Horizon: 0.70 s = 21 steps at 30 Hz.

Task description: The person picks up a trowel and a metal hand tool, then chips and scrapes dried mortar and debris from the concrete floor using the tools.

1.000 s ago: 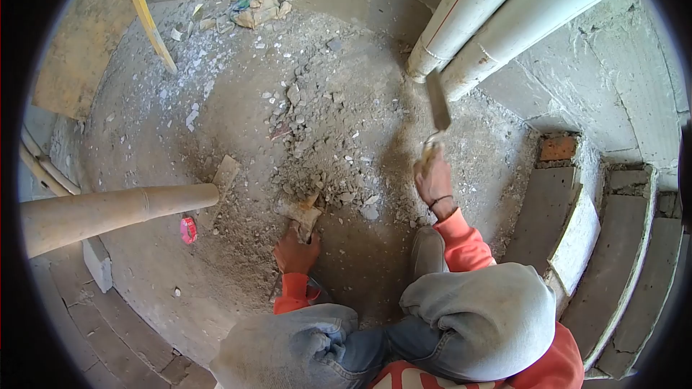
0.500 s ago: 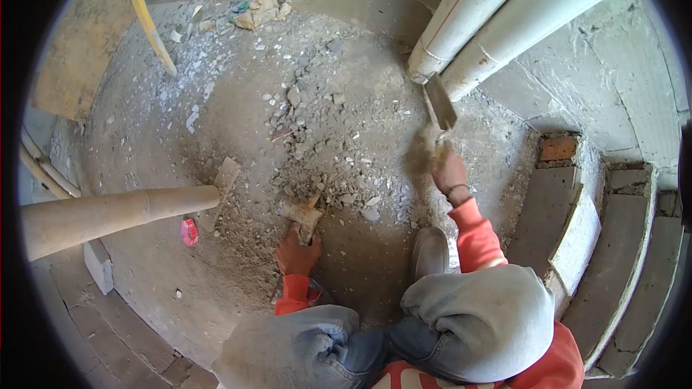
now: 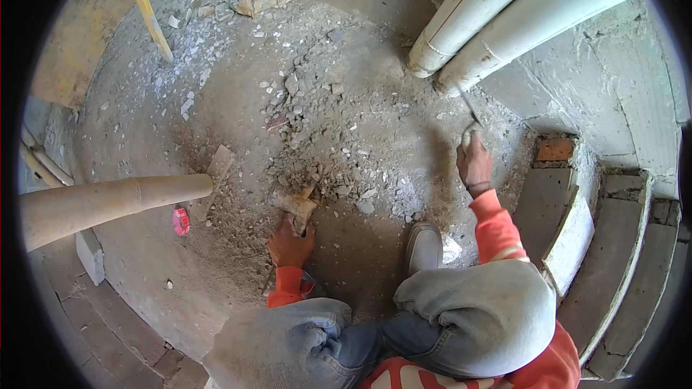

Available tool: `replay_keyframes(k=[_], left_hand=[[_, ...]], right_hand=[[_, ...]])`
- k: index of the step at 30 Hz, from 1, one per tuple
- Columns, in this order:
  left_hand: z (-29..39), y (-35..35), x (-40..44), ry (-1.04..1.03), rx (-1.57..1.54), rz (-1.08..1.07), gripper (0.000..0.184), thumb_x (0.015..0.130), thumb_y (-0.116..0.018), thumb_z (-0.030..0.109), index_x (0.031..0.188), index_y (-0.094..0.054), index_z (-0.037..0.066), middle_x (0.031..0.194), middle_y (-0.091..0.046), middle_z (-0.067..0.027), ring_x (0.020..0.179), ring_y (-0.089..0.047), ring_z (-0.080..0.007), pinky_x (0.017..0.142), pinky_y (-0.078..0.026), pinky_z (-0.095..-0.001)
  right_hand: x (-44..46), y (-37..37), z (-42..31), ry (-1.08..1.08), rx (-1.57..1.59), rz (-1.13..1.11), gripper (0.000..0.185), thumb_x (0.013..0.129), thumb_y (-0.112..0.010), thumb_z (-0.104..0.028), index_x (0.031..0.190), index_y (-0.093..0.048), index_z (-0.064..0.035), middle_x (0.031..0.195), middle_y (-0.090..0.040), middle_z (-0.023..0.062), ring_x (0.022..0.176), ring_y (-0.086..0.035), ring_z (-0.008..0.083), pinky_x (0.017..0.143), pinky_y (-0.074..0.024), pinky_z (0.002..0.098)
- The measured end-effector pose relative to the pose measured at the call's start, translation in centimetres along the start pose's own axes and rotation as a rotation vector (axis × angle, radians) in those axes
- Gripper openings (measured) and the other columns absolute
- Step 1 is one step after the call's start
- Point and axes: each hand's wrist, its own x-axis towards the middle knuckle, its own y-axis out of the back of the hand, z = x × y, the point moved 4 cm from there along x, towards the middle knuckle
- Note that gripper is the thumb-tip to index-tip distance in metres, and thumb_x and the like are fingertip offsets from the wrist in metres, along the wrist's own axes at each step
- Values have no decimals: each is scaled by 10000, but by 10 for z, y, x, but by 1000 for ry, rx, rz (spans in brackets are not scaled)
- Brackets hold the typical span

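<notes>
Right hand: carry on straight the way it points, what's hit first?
Probably the foot of the right-hand white pipe. The right hand holds a trowel whose tip points there, so the tip would meet it first; the gap is hard to judge from this view.

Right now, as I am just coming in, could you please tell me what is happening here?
A crouching person works on a dusty floor. The right hand grips a trowel-like tool, its thin blade seen edge-on and pointing toward the foot of two pale pipes. The left hand holds a pale, dirty piece at the near edge of the rubble; I cannot tell exactly what it is.
</notes>
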Motion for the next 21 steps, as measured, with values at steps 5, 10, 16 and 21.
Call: replay_keyframes(k=[5,10,16,21], left_hand=[[-10,-10,-1,-115,11,151,513,720,-712,396,1098,-659,54,880,-679,-229,829,-649,-429,751,-514,-494],[-3,-3,-1,-2,-29,-12,519,721,-705,399,1100,-656,49,875,-677,-231,831,-648,-428,764,-512,-500],[-6,-3,-3,10,26,-46,528,715,-704,413,1080,-655,34,875,-674,-236,837,-646,-429,761,-512,-499],[-6,-8,1,32,4,-96,545,711,-701,415,1098,-651,35,886,-673,-236,853,-646,-429,779,-512,-494]], right_hand=[[21,-3,12,-4,-264,-211,343,878,-555,-231,1185,-476,-99,821,-643,244,719,-626,442,646,-477,544],[16,-6,31,-13,-161,-95,340,865,-556,-206,1176,-495,-83,844,-649,251,763,-627,457,689,-499,534],[17,11,17,-12,-153,-105,300,855,-582,-227,1110,-504,-90,833,-648,250,775,-630,445,677,-496,521],[28,-22,44,-31,-196,-211,271,898,-553,-195,1139,-534,-73,772,-631,265,732,-618,457,628,-476,520]])
